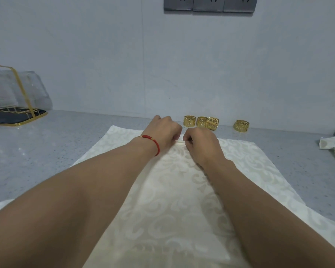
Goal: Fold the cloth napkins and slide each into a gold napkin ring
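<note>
- On the grey counter (85, 151), my left hand (163, 132) pinches the cream napkin (172, 200) at its far middle.
- Just beside it, my right hand (201, 146) pinches the same ridge; folding seems just begun.
- Beyond, four gold rings (201, 121) wait; next I gather pleats evenly.

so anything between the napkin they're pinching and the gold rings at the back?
Nothing visible. Both the left hand and right hand pinch the far edge of the napkin, and only bare counter separates that edge from the four gold rings along the wall.
</note>
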The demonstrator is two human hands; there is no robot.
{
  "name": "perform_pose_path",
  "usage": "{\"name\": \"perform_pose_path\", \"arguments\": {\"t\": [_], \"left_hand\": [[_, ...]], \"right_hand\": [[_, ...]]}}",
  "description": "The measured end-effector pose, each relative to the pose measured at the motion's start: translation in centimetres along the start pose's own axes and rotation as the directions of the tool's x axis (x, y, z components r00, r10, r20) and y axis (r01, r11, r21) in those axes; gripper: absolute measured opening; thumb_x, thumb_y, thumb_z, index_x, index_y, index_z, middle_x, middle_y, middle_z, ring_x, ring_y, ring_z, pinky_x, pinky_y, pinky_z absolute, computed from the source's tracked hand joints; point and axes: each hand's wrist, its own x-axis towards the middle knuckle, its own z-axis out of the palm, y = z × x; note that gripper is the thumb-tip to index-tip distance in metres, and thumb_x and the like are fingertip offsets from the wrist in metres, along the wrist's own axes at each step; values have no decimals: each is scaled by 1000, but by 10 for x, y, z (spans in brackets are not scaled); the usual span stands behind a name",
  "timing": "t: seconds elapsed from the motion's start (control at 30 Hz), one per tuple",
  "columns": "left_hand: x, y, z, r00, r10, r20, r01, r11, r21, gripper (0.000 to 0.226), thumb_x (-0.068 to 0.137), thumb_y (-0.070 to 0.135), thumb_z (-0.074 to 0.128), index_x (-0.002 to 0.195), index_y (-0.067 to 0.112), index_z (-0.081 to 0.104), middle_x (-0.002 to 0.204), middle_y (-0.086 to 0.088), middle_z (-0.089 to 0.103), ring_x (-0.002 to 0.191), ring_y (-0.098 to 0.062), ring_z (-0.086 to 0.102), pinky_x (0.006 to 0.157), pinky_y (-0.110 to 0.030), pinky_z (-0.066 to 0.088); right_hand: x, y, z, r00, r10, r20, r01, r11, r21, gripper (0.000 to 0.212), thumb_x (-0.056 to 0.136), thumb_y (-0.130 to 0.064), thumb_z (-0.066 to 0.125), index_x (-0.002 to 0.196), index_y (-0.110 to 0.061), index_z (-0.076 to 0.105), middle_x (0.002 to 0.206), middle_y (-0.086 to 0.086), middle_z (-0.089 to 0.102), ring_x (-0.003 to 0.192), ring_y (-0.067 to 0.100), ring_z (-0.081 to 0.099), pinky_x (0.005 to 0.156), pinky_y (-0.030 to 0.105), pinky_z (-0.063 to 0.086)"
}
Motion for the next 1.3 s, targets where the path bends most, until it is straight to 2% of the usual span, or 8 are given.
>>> {"name": "perform_pose_path", "arguments": {"t": [0.2, 0.37, 0.5, 0.63, 0.8, 1.0, 1.17, 1.3], "left_hand": [[-9, 0, -1, 998, 39, 40, -41, 998, 45, 26, 89, 8, 57, 95, 30, 69, 93, 11, 68, 103, -16, 51, 83, -30, 36], [-19, 7, 10, 982, -189, -9, 184, 963, -195, 27, 85, 14, 49, 90, 25, 74, 88, 4, 71, 97, -22, 59, 83, -36, 47], [-17, 5, 22, 939, -344, -13, 318, 881, -351, 21, 93, 15, 56, 106, 23, 70, 98, -3, 69, 98, -26, 63, 82, -37, 52], [-15, 6, 24, 959, -284, -8, 271, 923, -273, 36, 84, -2, 56, 62, 28, 55, 66, -4, 51, 90, -35, 58, 67, -33, 45], [-16, 6, 21, 981, -185, -53, 179, 979, -95, 18, 90, 6, 60, 97, 21, 67, 102, 0, 61, 100, -23, 56, 79, -34, 42], [-23, 9, 12, 996, 44, -78, -32, 989, 144, 23, 87, 11, 60, 87, 24, 41, 88, 7, 52, 87, -19, 53, 78, -33, 33], [-28, 8, -3, 996, 8, 84, -1, 997, -83, 23, 83, 1, 55, 90, 22, 62, 98, 1, 63, 90, -24, 61, 72, -30, 42], [-33, 0, 10, 978, -199, 64, 209, 914, -348, 36, 82, 0, 48, 95, 22, 72, 95, -1, 69, 88, -24, 65, 79, -34, 55]], "right_hand": [[1, -5, -3, 994, -95, 55, 100, 990, -95, 25, 77, 5, 58, 90, -9, 73, 86, 10, 67, 84, 34, 63, 67, 45, 54], [-5, -6, -7, 996, -24, 85, 23, 1000, 15, 21, 80, -14, 56, 82, -19, 76, 77, 0, 66, 84, 26, 60, 68, 38, 54], [-3, -5, -1, 999, 10, 51, -13, 998, 68, 20, 91, -21, 58, 79, -18, 74, 74, -3, 68, 85, 25, 61, 67, 37, 53], [-2, 1, 2, 998, 0, 65, -4, 998, 56, 17, 96, -13, 62, 103, -21, 76, 93, 0, 70, 105, 23, 57, 81, 42, 52], [0, 1, -4, 992, -41, 124, 51, 996, -78, 21, 100, -19, 62, 114, -27, 75, 116, 2, 62, 119, 28, 50, 91, 44, 44], [-8, -16, -20, 985, -126, 120, 155, 948, -277, 23, 88, -2, 57, 92, -23, 67, 85, -3, 57, 97, 28, 55, 74, 34, 23], [3, -16, -33, 940, -135, 312, 206, 956, -206, 26, 82, 2, 61, 87, -21, 73, 89, -6, 69, 94, 22, 60, 79, 32, 40], [3, -8, -36, 935, -37, 352, 16, 998, 61, 19, 86, -9, 59, 75, -13, 74, 73, 3, 70, 70, 23, 61, 68, 32, 50]]}}
